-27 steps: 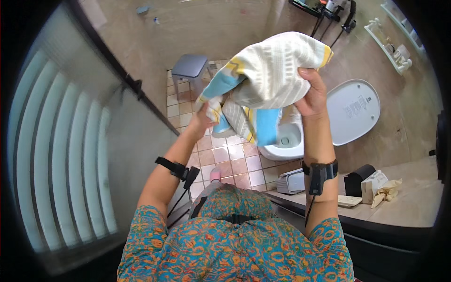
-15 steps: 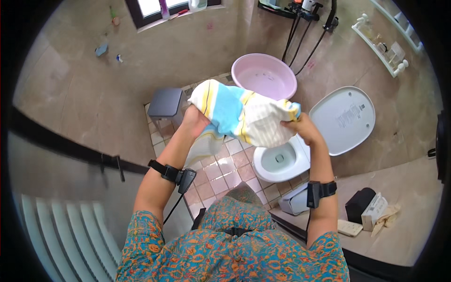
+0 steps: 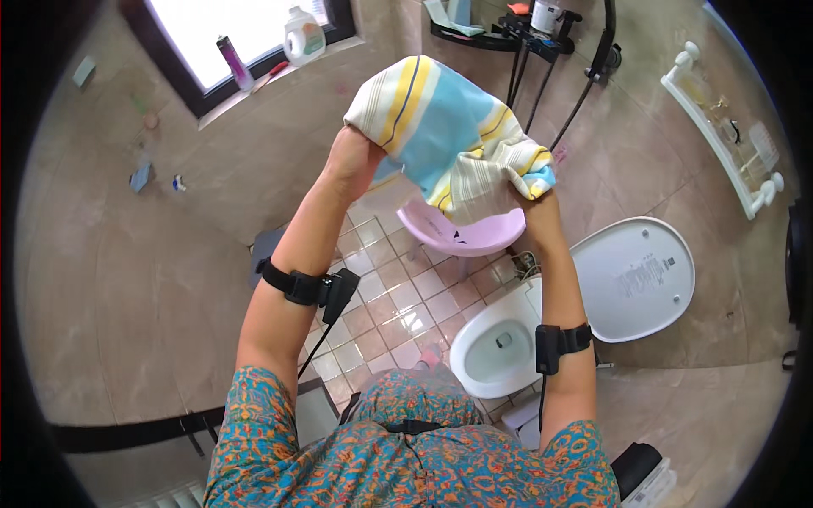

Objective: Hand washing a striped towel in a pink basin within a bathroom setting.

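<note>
A striped cloth (image 3: 449, 114) in white, light blue, yellow and grey is held up in front of me with both hands. My left hand (image 3: 354, 159) grips its left edge, and the folds cover most of the fingers. At the lower right, my right hand (image 3: 540, 208) is closed on a bunched, twisted part of it. Whether it is a towel or a pillowcase I cannot tell. Partly hidden behind the cloth stands a pink basin (image 3: 466, 241) with small dark marks inside.
A white toilet (image 3: 474, 379) with its lid (image 3: 637, 279) raised is at the right. Tiles cover the floor (image 3: 381, 292). A grey stool (image 3: 264, 254) stands behind my left forearm. Bottles (image 3: 303, 38) line the window sill, and a white shelf (image 3: 711, 127) hangs on the right wall.
Both hands have lifted the cloth higher and farther from me, and it is spread more at the left. My view has shifted, showing more window and the basin lower in the picture.
</note>
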